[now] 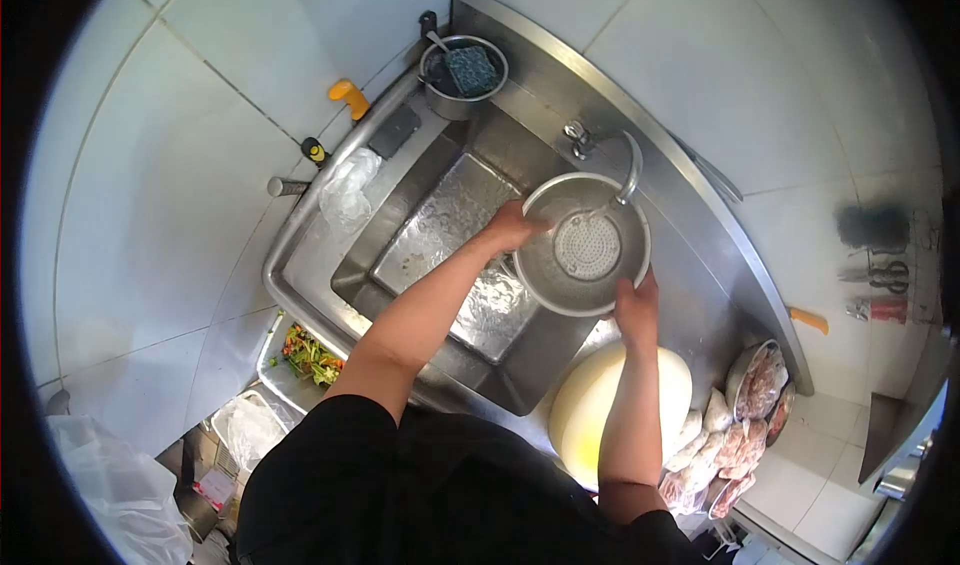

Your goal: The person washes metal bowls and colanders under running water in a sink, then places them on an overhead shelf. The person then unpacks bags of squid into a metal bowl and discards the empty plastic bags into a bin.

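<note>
A round metal colander (540, 270) with a perforated bottom is held tilted over the right side of the sink (440, 235). My left hand (512, 227) grips its left rim, thumb on the inside. On the lower right rim my right hand (637, 310) is closed, also with the thumb inside. The curved faucet (633, 165) reaches over the colander's upper right edge, and a thin stream seems to run from it into the colander. Wet, shiny patches cover the sink floor. Both hands' other fingers are mostly hidden behind the rim.
A metal pot (455, 103) with a scrub sponge (470, 70) stands at the back corner. A pale round board (572, 415) lies right of the sink, beside bagged meat (740, 445) and a meat-filled bowl (760, 380). Vegetable scraps (312, 355) fill a bin at lower left.
</note>
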`<act>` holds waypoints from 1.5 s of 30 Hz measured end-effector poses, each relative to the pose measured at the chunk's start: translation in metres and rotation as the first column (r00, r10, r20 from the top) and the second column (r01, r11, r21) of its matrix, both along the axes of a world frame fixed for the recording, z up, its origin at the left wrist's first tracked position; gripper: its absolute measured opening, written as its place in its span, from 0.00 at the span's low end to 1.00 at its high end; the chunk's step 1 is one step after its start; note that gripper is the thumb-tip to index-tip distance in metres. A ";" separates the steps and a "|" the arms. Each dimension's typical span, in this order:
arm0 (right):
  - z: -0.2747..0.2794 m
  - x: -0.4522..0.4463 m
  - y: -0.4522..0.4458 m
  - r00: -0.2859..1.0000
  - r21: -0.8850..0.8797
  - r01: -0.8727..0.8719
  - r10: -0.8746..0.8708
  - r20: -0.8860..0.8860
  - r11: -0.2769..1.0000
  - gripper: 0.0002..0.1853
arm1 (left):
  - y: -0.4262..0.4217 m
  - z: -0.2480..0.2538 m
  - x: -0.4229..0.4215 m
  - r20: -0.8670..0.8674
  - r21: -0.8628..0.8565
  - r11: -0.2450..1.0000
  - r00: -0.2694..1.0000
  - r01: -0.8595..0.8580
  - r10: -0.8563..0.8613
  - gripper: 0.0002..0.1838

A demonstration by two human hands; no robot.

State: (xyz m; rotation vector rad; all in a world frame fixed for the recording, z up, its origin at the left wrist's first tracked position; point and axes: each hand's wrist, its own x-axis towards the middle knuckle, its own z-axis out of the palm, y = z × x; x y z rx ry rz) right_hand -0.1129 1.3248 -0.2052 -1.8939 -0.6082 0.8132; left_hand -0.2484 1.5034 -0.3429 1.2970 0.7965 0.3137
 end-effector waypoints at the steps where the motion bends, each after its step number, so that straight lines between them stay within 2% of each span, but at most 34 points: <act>1: -0.003 0.008 0.004 1.000 0.004 -0.011 0.011 0.001 1.000 0.23 | 0.008 -0.004 -0.004 0.001 0.004 1.000 1.000 -0.011 0.011 0.23; 3: -0.013 0.022 0.011 0.984 -0.236 -0.054 0.092 0.154 0.970 0.18 | 0.023 -0.011 -0.016 0.021 -0.308 0.948 0.997 0.080 -0.078 0.21; 4: -0.029 0.025 0.014 0.783 -0.206 -0.021 0.144 0.605 0.978 0.16 | 0.025 -0.012 -0.024 0.021 -0.307 0.949 0.997 0.077 -0.074 0.21; 5: -0.040 0.024 0.023 0.782 -0.202 -0.025 0.145 0.606 0.979 0.16 | 0.027 -0.007 -0.033 -0.098 -0.244 0.969 0.994 0.025 -0.050 0.20; 6: -0.049 0.021 0.035 0.747 -0.080 -0.029 0.074 0.661 0.996 0.14 | 0.027 0.000 -0.042 -0.215 -0.176 0.984 0.976 -0.022 -0.016 0.19; 7: -0.057 0.020 0.048 0.709 0.046 -0.041 -0.003 0.705 0.998 0.14 | 0.023 0.007 -0.049 -0.215 -0.172 0.985 0.977 -0.030 -0.008 0.19; 8: -0.067 0.023 0.059 0.887 -0.004 -0.017 0.017 0.461 1.000 0.14 | 0.017 0.016 -0.058 -0.231 -0.170 0.983 0.972 -0.075 0.035 0.19; 9: -0.063 0.013 0.075 0.888 0.004 -0.025 0.020 0.460 1.000 0.14 | 0.010 0.020 -0.067 -0.248 -0.167 0.979 0.966 -0.120 0.076 0.19; 11: -0.058 -0.019 0.112 0.926 -0.084 -0.309 0.320 0.198 0.947 0.15 | -0.004 -0.014 -0.084 -0.292 -0.344 0.920 0.953 -0.187 0.084 0.16; 13: -0.034 -0.044 0.167 0.721 -0.284 -0.454 0.535 0.440 0.845 0.16 | -0.028 -0.053 -0.096 -0.268 -0.594 0.717 0.930 -0.365 0.251 0.09; 15: -0.030 -0.058 0.230 0.688 -0.027 -0.456 0.372 0.624 0.889 0.17 | -0.048 -0.059 -0.112 -0.191 -0.719 0.605 0.935 -0.341 0.300 0.03; 17: -0.027 -0.057 0.294 0.643 0.059 -0.526 0.351 0.680 0.849 0.18 | -0.068 -0.066 -0.125 -0.161 -0.802 0.481 0.903 -0.356 0.399 0.02; 19: -0.052 -0.053 0.350 0.576 -0.168 -0.399 0.389 0.719 0.901 0.19 | -0.078 -0.048 -0.135 -0.163 -0.795 0.486 0.900 -0.362 0.403 0.02; 20: -0.056 -0.055 0.366 0.579 -0.171 -0.401 0.393 0.714 0.900 0.19 | -0.083 -0.045 -0.138 -0.177 -0.793 0.474 0.890 -0.382 0.421 0.02; 21: -0.061 -0.058 0.380 0.510 -0.364 -0.333 0.491 0.707 0.870 0.21 | -0.086 -0.045 -0.142 -0.191 -0.792 0.458 0.877 -0.402 0.440 0.02; 22: -0.067 -0.061 0.389 0.443 -0.544 -0.246 0.593 0.673 0.802 0.23 | -0.087 -0.046 -0.150 -0.155 -0.771 0.518 0.899 -0.370 0.410 0.06; 23: -0.065 -0.063 0.394 0.439 -0.562 -0.252 0.610 0.659 0.788 0.23 | -0.086 -0.043 -0.155 -0.165 -0.782 0.499 0.896 -0.374 0.413 0.06; 25: -0.047 -0.068 0.390 0.578 -0.565 -0.323 0.632 0.517 0.759 0.25 | -0.077 -0.033 -0.161 -0.057 -0.762 0.570 0.908 -0.309 0.415 0.13; 26: -0.043 -0.070 0.383 0.576 -0.583 -0.327 0.646 0.501 0.743 0.25 | -0.073 -0.029 -0.164 -0.078 -0.739 0.580 0.899 -0.343 0.431 0.17; 28: -0.033 -0.070 0.368 0.696 -0.307 -0.342 0.459 0.551 0.888 0.23 | -0.062 -0.033 -0.163 -0.091 -0.719 0.588 0.890 -0.370 0.447 0.21; 30: -0.022 -0.070 0.331 0.731 0.024 -0.351 0.258 0.632 0.936 0.19 | -0.050 -0.039 -0.158 -0.051 -0.658 0.661 0.897 -0.361 0.438 0.23; 32: 0.010 -0.076 0.269 0.845 -0.024 -0.396 0.374 0.382 0.918 0.21 | -0.037 -0.032 -0.146 -0.016 -0.637 0.685 0.895 -0.353 0.446 0.23; 34: -0.048 -0.062 0.218 0.695 0.015 -0.320 0.223 0.683 0.947 0.24 | -0.029 -0.017 -0.134 0.030 -0.613 0.724 0.906 -0.317 0.422 0.24; 36: -0.081 -0.068 0.176 0.723 -0.115 -0.242 0.258 0.641 0.963 0.26 | -0.027 0.004 -0.115 0.069 -0.595 0.752 0.914 -0.285 0.401 0.25; 38: -0.101 -0.082 0.145 0.681 -0.313 -0.371 0.485 0.548 0.874 0.24 | -0.031 0.014 -0.091 0.111 -0.603 0.765 0.926 -0.226 0.361 0.25; 39: -0.131 -0.081 0.129 0.661 -0.148 -0.540 0.526 0.535 0.829 0.22 | -0.031 0.011 -0.085 0.119 -0.597 0.775 0.932 -0.209 0.343 0.25; 40: -0.119 -0.084 0.119 0.671 -0.217 -0.593 0.625 0.399 0.776 0.21 | -0.031 0.005 -0.081 0.076 -0.540 0.800 0.931 -0.261 0.356 0.26; 41: -0.114 -0.078 0.110 0.680 -0.213 -0.580 0.612 0.404 0.786 0.21 | -0.030 0.002 -0.080 0.037 -0.477 0.822 0.927 -0.312 0.373 0.26; 42: -0.110 -0.068 0.100 0.483 -0.430 -0.678 0.802 0.351 0.596 0.22 | -0.026 0.004 -0.086 -0.031 -0.442 0.819 0.919 -0.365 0.393 0.27; 43: -0.107 -0.060 0.090 0.266 -0.615 -0.705 0.935 0.233 0.354 0.23 | -0.025 0.006 -0.094 -0.031 -0.438 0.827 0.926 -0.351 0.377 0.27; 44: -0.106 -0.052 0.088 0.281 -0.612 -0.701 0.930 0.236 0.366 0.23 | -0.024 0.012 -0.102 -0.054 -0.407 0.864 0.952 -0.295 0.300 0.27; 45: -0.105 -0.042 0.093 0.355 -0.633 -0.579 0.858 0.372 0.514 0.23 | -0.024 0.021 -0.105 -0.075 -0.375 0.896 0.971 -0.239 0.227 0.27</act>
